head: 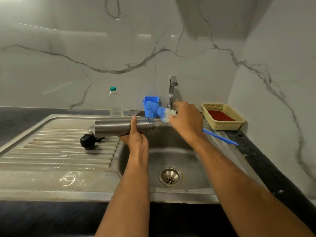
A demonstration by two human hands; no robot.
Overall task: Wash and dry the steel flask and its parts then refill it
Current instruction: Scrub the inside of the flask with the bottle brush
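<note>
The bottle brush [164, 113] bristles are motion-blurred, its handle partly hidden behind the right hand [186, 120].

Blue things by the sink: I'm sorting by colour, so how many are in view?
2. A blue plastic cup stands behind the sink beside the tap; a blue-handled bottle brush is in the right hand. Others may be hidden.

Steel sink unit [51, 178] set in the dark counter [266, 161]: black cap [88, 141] on the drainboard left of the basin, water bottle [115, 104], blue cup [151, 106] and yellow basket [223, 116] behind it.
</note>
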